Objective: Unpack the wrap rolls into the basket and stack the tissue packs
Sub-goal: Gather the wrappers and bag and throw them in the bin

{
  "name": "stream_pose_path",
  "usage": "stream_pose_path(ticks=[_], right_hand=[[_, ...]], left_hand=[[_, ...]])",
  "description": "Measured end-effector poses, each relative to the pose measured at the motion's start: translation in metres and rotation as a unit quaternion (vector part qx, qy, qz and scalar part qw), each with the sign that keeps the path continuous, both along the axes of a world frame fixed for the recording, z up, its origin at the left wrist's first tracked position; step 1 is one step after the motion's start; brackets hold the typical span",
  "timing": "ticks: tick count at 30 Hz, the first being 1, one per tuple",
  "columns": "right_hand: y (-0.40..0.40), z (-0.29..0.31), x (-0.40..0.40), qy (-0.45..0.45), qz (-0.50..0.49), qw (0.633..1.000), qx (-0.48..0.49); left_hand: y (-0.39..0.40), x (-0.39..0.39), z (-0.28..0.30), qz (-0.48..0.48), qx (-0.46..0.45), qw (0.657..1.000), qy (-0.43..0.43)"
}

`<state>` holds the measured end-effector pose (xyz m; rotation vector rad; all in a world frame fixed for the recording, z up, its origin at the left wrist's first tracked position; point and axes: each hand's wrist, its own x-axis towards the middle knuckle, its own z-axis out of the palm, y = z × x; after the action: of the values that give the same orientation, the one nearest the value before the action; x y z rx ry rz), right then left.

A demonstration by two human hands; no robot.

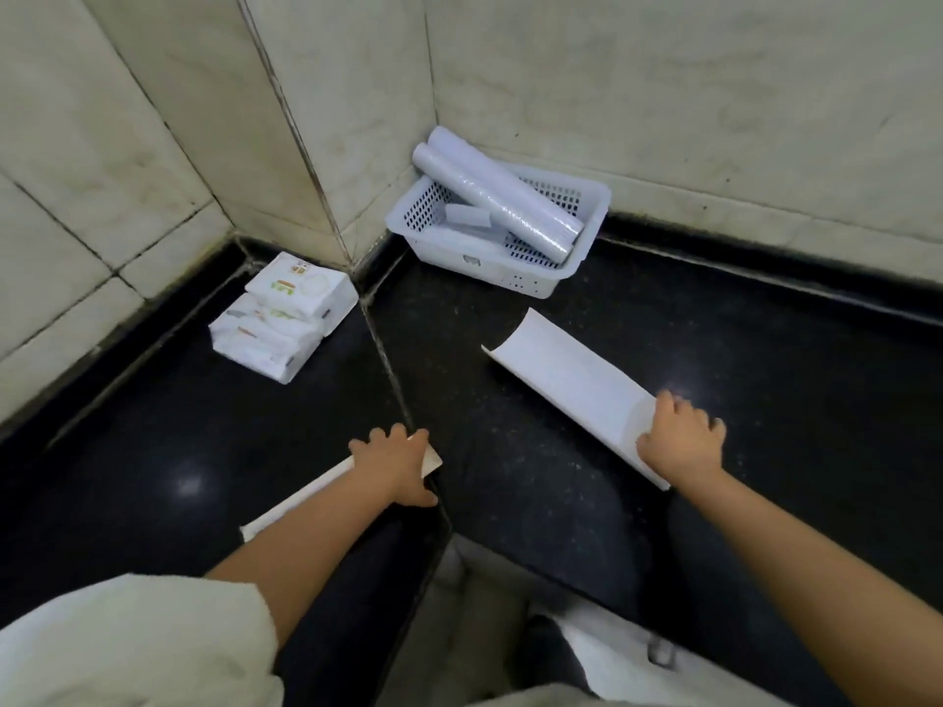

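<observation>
Left hand (395, 464) grips a flat white cardboard box (306, 494) on the dark floor (153, 451). White plastic-wrapped tissue packs (283, 318) sit stacked against the wall; two white wrap rolls (497, 193) lean in the perforated white plastic basket (510, 270). Right hand (681, 438) grips a curved white cardboard sleeve (566, 380).

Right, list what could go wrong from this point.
1. The wrap rolls lie slanted across the basket, ends over its rim; another roll dropped in could knock them out.
2. The tissue packs sit unevenly stacked by the wall and might slide.
3. The right hand holds only the end of the white box; that grip could slip.
</observation>
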<state>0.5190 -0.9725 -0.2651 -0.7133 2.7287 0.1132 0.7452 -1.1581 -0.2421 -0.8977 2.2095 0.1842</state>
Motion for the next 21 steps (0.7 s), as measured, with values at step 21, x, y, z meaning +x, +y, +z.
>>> stream_pose_path(ticks=[21], right_hand=[[0.223,0.074,0.054,0.005,-0.331,0.858,-0.392]], left_hand=[[0.179,-0.093,0.075,-0.220,0.032,0.929,0.295]])
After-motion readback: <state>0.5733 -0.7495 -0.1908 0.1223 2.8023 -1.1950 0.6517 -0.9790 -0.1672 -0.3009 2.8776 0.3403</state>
